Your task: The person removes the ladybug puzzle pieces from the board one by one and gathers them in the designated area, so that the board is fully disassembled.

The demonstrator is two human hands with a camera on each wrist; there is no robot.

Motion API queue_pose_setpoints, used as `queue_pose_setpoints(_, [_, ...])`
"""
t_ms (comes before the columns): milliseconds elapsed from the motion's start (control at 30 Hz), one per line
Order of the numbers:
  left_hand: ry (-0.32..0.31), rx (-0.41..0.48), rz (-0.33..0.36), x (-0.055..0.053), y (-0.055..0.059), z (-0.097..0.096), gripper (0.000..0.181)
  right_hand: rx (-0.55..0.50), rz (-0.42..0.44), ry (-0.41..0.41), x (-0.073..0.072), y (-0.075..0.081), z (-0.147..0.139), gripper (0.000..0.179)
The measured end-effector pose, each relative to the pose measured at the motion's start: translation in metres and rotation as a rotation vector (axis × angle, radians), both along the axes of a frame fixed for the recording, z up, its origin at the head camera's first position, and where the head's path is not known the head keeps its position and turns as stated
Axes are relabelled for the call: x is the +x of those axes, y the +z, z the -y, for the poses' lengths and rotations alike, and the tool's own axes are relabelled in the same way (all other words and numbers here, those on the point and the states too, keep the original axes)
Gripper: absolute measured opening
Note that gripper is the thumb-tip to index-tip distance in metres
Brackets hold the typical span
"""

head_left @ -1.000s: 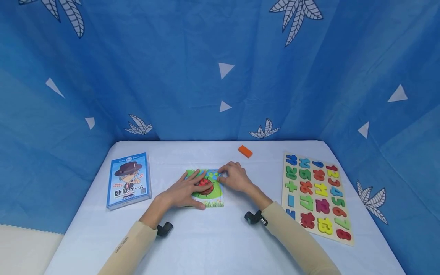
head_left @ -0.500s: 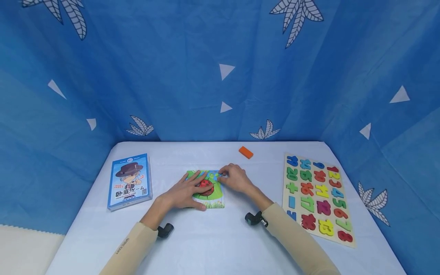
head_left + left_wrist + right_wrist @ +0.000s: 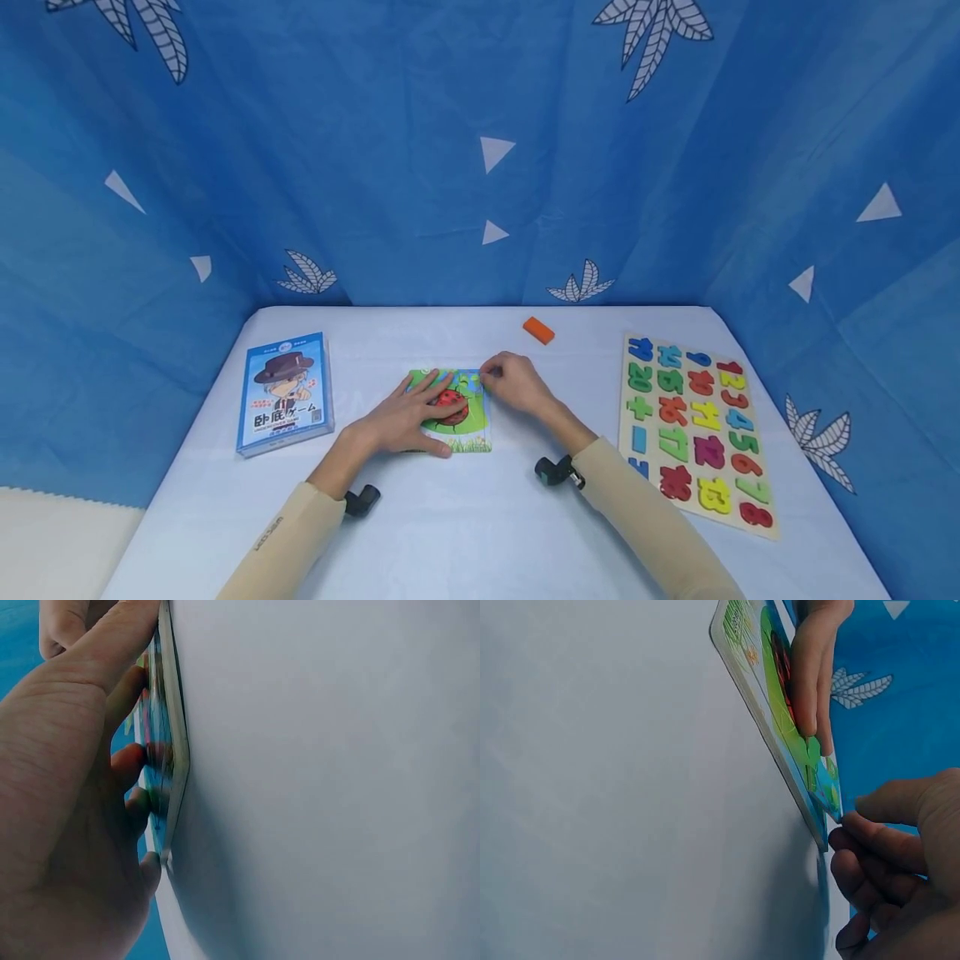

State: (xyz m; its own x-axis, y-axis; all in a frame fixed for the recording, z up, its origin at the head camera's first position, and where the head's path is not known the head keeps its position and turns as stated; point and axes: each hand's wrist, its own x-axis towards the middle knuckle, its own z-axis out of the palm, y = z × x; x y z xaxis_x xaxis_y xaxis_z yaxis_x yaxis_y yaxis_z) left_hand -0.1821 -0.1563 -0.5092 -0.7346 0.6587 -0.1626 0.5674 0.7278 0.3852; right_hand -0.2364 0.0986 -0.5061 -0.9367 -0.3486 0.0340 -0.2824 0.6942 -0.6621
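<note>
A square ladybug jigsaw puzzle lies on the white table, with a green and blue picture and a pale thick edge. My left hand rests on its left and middle part with fingers spread, covering part of the red ladybug. At the far right corner my right hand pinches the edge of a blue corner piece between thumb and forefinger. In the right wrist view that piece stands tilted up from the board. The left wrist view shows the left fingertips touching the puzzle's top face.
An orange block lies beyond the right hand. A blue game box with a hat-wearing cartoon figure stands at the left. On the right is a board of colourful numbers. Blue cloth hangs around the table's back and sides.
My right fingertips have shifted slightly outward to the right at the puzzle's far corner. The left hand stays in place on the puzzle.
</note>
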Motion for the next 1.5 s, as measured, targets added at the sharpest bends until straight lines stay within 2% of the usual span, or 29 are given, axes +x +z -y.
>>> queue_pose_setpoints(167, [-0.003, -0.005, -0.006, -0.0003, 0.0004, -0.0006, 0.085, -0.013, -0.019, -0.014, -0.0016, -0.0015, 0.0008, 0.015])
queue_pose_setpoints(467, [-0.014, -0.002, -0.02, -0.0016, 0.0021, -0.0001, 0.084, -0.085, 0.028, -0.01, -0.0053, -0.0056, 0.0051, 0.008])
queue_pose_setpoints(667, [-0.011, -0.017, -0.02, -0.0048, -0.0009, -0.0005, 0.085, -0.069, 0.027, -0.04, -0.0083, -0.0045, 0.0054, 0.007])
queue_pose_setpoints(833, [-0.013, -0.001, -0.02, -0.0047, 0.001, -0.0005, 0.084, -0.053, 0.015, -0.052, -0.0089, -0.0023, 0.0047, 0.008])
queue_pose_setpoints(1133, [-0.011, 0.009, -0.019, -0.0017, 0.0018, 0.0, 0.084, -0.058, -0.017, -0.007, -0.0082, -0.0059, 0.0053, 0.004])
queue_pose_setpoints(1367, [-0.012, 0.013, -0.009, -0.0002, 0.0015, -0.0009, 0.084, -0.076, 0.052, 0.004, -0.0079, -0.0079, 0.004, 0.015])
queue_pose_setpoints(1500, [-0.016, 0.01, -0.018, -0.0006, 0.0017, -0.0005, 0.084, -0.082, 0.06, 0.014, -0.0085, -0.007, 0.0026, 0.013])
